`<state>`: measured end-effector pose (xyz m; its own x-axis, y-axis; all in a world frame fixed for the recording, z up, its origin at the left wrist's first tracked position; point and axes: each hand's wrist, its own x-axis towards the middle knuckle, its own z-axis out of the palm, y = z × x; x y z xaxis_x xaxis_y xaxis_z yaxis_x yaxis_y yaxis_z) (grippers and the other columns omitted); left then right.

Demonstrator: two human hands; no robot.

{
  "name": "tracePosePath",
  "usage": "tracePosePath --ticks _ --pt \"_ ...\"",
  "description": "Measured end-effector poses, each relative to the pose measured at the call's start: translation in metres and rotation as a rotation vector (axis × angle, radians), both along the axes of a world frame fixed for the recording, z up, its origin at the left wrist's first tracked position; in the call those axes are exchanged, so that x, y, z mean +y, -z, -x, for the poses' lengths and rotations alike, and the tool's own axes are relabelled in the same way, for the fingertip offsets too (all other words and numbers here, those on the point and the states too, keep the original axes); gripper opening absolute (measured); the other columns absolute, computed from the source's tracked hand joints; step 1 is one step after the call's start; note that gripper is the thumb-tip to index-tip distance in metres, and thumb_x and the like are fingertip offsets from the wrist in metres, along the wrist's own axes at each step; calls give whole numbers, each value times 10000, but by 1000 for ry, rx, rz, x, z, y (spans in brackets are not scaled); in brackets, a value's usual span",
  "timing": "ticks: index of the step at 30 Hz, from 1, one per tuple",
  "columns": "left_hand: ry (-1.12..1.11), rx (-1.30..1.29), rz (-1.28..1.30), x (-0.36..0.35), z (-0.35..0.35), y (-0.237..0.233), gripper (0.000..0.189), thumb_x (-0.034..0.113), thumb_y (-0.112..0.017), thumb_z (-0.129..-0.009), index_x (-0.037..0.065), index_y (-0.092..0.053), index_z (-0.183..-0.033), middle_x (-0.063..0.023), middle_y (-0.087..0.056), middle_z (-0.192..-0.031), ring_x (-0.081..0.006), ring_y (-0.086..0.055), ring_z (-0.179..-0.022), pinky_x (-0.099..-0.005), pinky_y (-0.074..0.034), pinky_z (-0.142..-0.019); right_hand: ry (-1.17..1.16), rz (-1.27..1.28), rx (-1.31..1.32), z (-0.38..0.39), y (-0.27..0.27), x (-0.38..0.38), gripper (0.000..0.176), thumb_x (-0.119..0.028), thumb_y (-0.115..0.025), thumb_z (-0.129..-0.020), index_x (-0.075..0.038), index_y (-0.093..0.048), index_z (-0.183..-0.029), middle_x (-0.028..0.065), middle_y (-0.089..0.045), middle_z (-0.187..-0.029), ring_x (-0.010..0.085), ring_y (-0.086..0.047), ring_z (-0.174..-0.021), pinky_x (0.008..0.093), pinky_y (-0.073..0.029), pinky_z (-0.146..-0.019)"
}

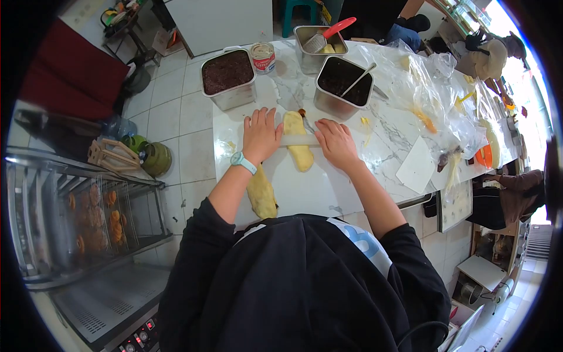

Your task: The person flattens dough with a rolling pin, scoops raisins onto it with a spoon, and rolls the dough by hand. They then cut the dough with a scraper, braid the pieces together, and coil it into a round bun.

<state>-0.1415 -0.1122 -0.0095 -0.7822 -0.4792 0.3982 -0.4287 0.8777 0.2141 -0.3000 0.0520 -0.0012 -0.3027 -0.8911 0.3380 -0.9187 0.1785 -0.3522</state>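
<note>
A pale rolling pin (298, 140) lies crosswise over a long piece of yellow dough (301, 158), with dark filling showing at its far end. My left hand (261, 136) rests on the pin's left end, fingers stretched forward and spread. On the right end lies my right hand (336, 142), palm down with fingers extended, not wrapped round the pin. The undersides of both palms are hidden. A second filled dough piece (261, 193) is by my left forearm, close to the table's near edge.
Two metal tins of dark filling (227, 71) (343, 85) stand beyond my hands, near an opened can (263, 57). Behind is another tin (306, 61) with a red-handled tool (339, 26). Plastic bags (434, 88) and a white sheet (417, 166) lie right. Racks (97, 217) stand left; people are at right.
</note>
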Motion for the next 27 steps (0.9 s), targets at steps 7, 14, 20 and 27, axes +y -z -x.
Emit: tracePosePath --ticks 7,14,20,27 --pt "17 -186 43 38 -26 -1 489 306 -381 -942 -6 -386 -1318 -143 -372 -1401 -258 -304 -1326 -527 -232 -1026 -22 -50 -30 -17 3 42 351 -200 -471 -924 -59 -488 -1244 89 -507 -1271 250 -440 -1210 417 -317 -1028" --pt "90 -140 0 68 -54 -1 509 330 -369 -946 -1 -389 -1332 -134 -370 -1412 -239 -280 -1345 -536 -206 -1048 -54 20 3 -34 6 77 390 -171 -509 -900 -74 -472 -1276 97 -526 -1250 257 -445 -1213 426 -311 -1037" --pt "132 -646 -255 46 -26 -44 542 334 -347 -952 10 -294 -1383 -129 -295 -1458 -243 -265 -1355 -549 -169 -1058 1 -429 -170 -5 -39 30 393 -249 -511 -903 -112 -483 -1270 94 -489 -1301 250 -415 -1249 420 -255 -1070" --pt "-2 -256 -24 63 -44 5 593 357 -350 -946 -1 -241 -1405 -141 -259 -1471 -251 -219 -1374 -546 -114 -1081 116 -144 215 -27 11 45 472 -386 -359 -943 -77 -468 -1281 78 -467 -1336 215 -302 -1332 482 -119 -1104"
